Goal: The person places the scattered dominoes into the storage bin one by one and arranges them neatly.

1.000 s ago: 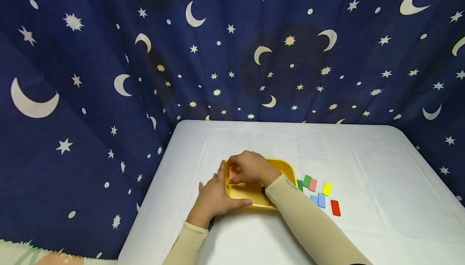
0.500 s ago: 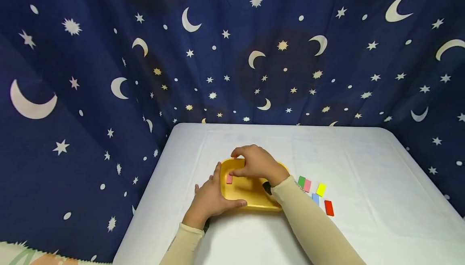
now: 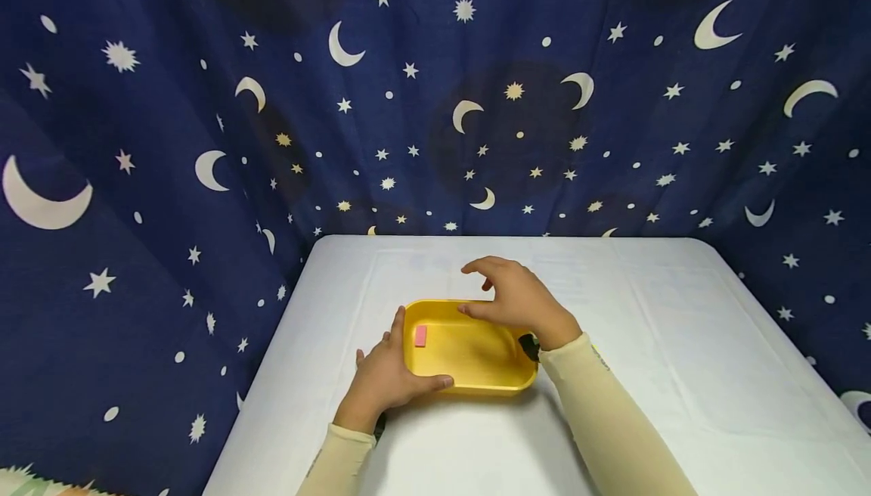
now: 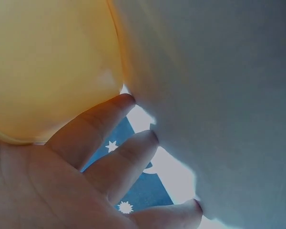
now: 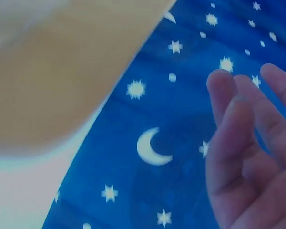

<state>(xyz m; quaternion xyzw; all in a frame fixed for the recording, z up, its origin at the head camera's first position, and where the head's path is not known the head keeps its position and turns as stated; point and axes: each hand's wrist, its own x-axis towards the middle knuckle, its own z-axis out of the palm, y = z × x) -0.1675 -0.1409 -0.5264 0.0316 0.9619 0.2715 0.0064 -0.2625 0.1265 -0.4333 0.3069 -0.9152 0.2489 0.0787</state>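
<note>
A pink block [image 3: 421,336] lies inside the yellow tray [image 3: 469,389], near its left wall. My left hand [image 3: 384,382] rests against the tray's left end, index finger along the side and thumb on the front rim. In the left wrist view, the straight, spread fingers of my left hand [image 4: 100,157] touch the tray [image 4: 52,62] and the white surface. Above the tray's back right part is my right hand [image 3: 520,299], its fingers apart and loosely bent, holding nothing. The right wrist view shows that hand [image 5: 252,152] empty beside the blurred tray [image 5: 52,90].
The tray stands on a white-covered table [image 3: 653,314]. A sliver of yellow shows beside my right sleeve [image 3: 605,405], which covers the place where the loose blocks lay. A dark blue curtain [image 3: 408,125] with moons and stars hangs behind and at both sides.
My right hand has let go of the pink block, leaving it in the tray, and has moved up and right. The loose blocks at the right are now mostly hidden by my forearm.
</note>
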